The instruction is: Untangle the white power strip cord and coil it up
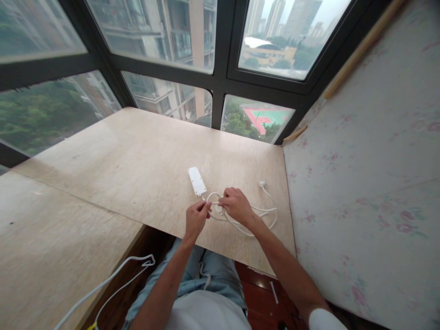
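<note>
1. We look down on our own two bare hands, busy with a white cord (256, 211) that lies in loose loops on a pale wooden surface (137, 156). The surface is set into a corner of dark-framed windows (220, 87).
2. Our left hand (196, 219) has its grip pinched together on the cord, thumb and fingertips meeting on the strand just below the near end of the power strip (197, 181).
3. Our right hand (236, 205) has its grip closed over the bundle where the loops cross, knuckles up. The two hands are nearly touching.
4. The rest of the cord trails out past the right wrist in two or three curved strands that rest flat on the surface.
5. The power strip, white and oblong, lies flat just beyond the hands and is angled slightly to the left. Any lettering or brand mark on it is too small for us to read.
6. The plug (263, 184) rests on the surface to the right of the right hand, apart from both hands and near the edge by the wall (360, 160).
7. A second white cable (113, 279) hangs at lower left beside our blue jeans (213, 275), below the front edge of the surface.
8. The wall carries a faded pink flower pattern. Through the glass we see apartment blocks (165, 27), trees (37, 110) and a red-and-green sports court (263, 118) far below.
</note>
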